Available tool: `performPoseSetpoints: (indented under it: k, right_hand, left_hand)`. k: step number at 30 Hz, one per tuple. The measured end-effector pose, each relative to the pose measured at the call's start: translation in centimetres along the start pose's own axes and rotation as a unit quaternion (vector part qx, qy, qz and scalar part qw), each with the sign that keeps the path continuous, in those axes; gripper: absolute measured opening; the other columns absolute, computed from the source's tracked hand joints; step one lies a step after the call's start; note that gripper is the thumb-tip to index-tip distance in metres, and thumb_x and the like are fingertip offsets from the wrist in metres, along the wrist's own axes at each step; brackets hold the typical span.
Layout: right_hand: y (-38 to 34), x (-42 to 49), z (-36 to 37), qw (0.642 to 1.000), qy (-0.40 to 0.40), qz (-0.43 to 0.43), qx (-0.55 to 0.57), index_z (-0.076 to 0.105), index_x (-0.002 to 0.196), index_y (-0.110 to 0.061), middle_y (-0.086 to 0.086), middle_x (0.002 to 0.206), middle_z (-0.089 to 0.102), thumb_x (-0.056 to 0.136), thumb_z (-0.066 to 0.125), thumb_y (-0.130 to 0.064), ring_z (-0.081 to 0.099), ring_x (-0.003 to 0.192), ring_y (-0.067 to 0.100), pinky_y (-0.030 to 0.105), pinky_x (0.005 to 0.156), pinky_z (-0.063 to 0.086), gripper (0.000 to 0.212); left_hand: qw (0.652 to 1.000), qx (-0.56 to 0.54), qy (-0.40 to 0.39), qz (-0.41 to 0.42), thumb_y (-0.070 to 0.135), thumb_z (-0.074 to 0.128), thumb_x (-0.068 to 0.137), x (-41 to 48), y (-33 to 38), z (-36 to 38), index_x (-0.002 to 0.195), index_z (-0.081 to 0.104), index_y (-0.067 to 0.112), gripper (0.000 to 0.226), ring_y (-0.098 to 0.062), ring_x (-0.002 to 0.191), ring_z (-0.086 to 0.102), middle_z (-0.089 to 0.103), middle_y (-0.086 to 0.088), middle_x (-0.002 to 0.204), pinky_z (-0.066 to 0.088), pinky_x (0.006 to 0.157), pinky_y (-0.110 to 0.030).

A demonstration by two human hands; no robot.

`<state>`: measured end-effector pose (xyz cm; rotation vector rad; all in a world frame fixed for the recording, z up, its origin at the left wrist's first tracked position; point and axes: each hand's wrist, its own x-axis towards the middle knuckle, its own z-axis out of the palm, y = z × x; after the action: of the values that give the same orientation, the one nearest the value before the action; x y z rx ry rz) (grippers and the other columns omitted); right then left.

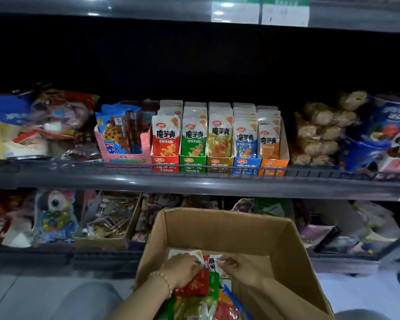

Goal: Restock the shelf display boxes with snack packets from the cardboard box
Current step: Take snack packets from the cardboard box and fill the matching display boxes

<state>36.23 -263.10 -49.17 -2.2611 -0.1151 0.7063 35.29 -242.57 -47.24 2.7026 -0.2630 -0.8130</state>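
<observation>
An open cardboard box [219, 229] stands below me with a loose pile of red, green, yellow and blue snack packets [201, 306] at its near side. My left hand [183, 270] grips a red packet [194, 286] in the box. My right hand [243, 269] pinches the top of a white-and-red packet [213, 262] beside it. On the middle shelf stand several display boxes in a row: red [165, 161], green [192, 162], yellow [219, 163], blue [246, 164] and orange [273, 165], each holding upright packets.
A grey shelf rail [194, 181] runs in front of the display boxes. A pink cookie box [123, 153] sits left of them, bagged snacks [319, 132] to the right. The lower shelf [102, 248] behind the cardboard box holds assorted goods. The shelf above is dark.
</observation>
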Motion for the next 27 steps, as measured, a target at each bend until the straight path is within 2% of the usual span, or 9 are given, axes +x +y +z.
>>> performPoseSetpoints:
  k: [4,7,9,13,17,20,22,25,27]
  right_hand:
    - [0.8,1.8,2.8,0.990,-0.056,0.098,0.084,0.052,0.117,-0.013,0.000,0.101,0.056,0.095,0.054,-0.034,0.054,0.084,0.009,0.018,0.071,0.045,0.031]
    - [0.7,2.6,3.2,0.980,-0.069,0.139,0.126,0.054,0.096,-0.020,-0.001,0.093,0.060,0.089,0.061,-0.039,0.058,0.075,0.010,0.021,0.065,0.048,0.022]
    - [0.2,2.9,3.5,0.977,-0.087,0.135,0.141,0.058,0.095,-0.017,0.000,0.093,0.063,0.087,0.065,-0.036,0.061,0.079,0.011,0.019,0.064,0.050,0.022]
    - [-0.1,3.2,4.8,0.980,-0.088,0.133,0.122,0.064,0.081,-0.016,-0.003,0.085,0.066,0.083,0.071,-0.028,0.062,0.071,0.007,0.015,0.054,0.049,0.014]
    - [0.1,3.3,4.8,0.978,-0.062,0.121,0.160,0.069,0.071,-0.017,0.002,0.085,0.071,0.077,0.076,-0.012,0.066,0.076,0.011,0.021,0.070,0.053,0.011]
    - [-0.5,2.4,2.8,0.973,-0.040,0.087,0.209,0.068,0.074,-0.010,0.010,0.084,0.072,0.078,0.074,-0.005,0.069,0.077,0.018,0.027,0.075,0.056,0.009]
    - [-1.3,1.5,0.7,0.970,-0.037,0.039,0.236,0.068,0.080,-0.004,0.008,0.085,0.072,0.082,0.070,-0.009,0.070,0.080,0.018,0.024,0.074,0.055,0.005]
    - [-3.0,-0.2,-2.8,0.970,-0.017,-0.029,0.243,0.067,0.093,-0.002,0.011,0.097,0.072,0.082,0.064,-0.032,0.068,0.093,0.025,0.031,0.088,0.054,0.032]
    - [-4.1,-1.2,-4.8,0.964,0.001,-0.059,0.261,0.063,0.100,-0.001,0.012,0.101,0.071,0.086,0.059,-0.033,0.069,0.093,0.022,0.025,0.082,0.054,0.035]
  left_hand:
    - [0.995,-0.029,-0.082,-0.046,0.048,0.025,0.100,0.4,-1.1,2.0,0.135,0.046,0.021,0.049,-0.024,0.123,0.048,0.049,-0.006,0.138,0.039,0.101,-0.034]
    - [0.992,-0.051,-0.096,-0.059,0.045,0.023,0.101,0.4,-1.3,2.1,0.135,0.047,0.020,0.048,-0.023,0.123,0.048,0.050,-0.006,0.138,0.039,0.103,-0.036]
    - [0.991,-0.068,-0.095,-0.058,0.043,0.021,0.101,0.4,-1.4,2.1,0.134,0.048,0.020,0.048,-0.022,0.123,0.049,0.050,-0.007,0.138,0.038,0.105,-0.037]
    - [0.990,-0.104,-0.078,-0.056,0.038,0.021,0.103,0.2,-1.2,1.7,0.132,0.049,0.018,0.046,-0.022,0.122,0.049,0.051,-0.007,0.138,0.038,0.103,-0.032]
    - [0.992,-0.115,-0.036,-0.049,0.045,0.026,0.101,-0.1,-0.9,1.2,0.141,0.039,0.018,0.050,-0.020,0.130,0.043,0.043,-0.004,0.145,0.034,0.106,-0.029]
    - [0.984,-0.170,0.021,-0.040,0.049,0.035,0.098,-0.3,-0.9,0.6,0.144,0.034,0.020,0.054,-0.017,0.129,0.044,0.040,-0.002,0.146,0.039,0.105,-0.030]
    - [0.975,-0.211,0.065,-0.030,0.051,0.041,0.095,-0.6,-1.1,-0.1,0.143,0.033,0.022,0.057,-0.015,0.127,0.044,0.041,0.001,0.144,0.041,0.104,-0.031]
    - [0.953,-0.282,0.104,-0.026,0.063,0.046,0.086,-1.3,-1.3,-1.3,0.148,0.020,0.022,0.079,-0.014,0.131,0.042,0.039,0.001,0.147,0.039,0.107,-0.035]
    - [0.933,-0.343,0.107,-0.020,0.069,0.048,0.080,-2.1,-1.0,-2.2,0.150,0.013,0.021,0.092,-0.012,0.126,0.049,0.044,0.000,0.145,0.041,0.103,-0.031]
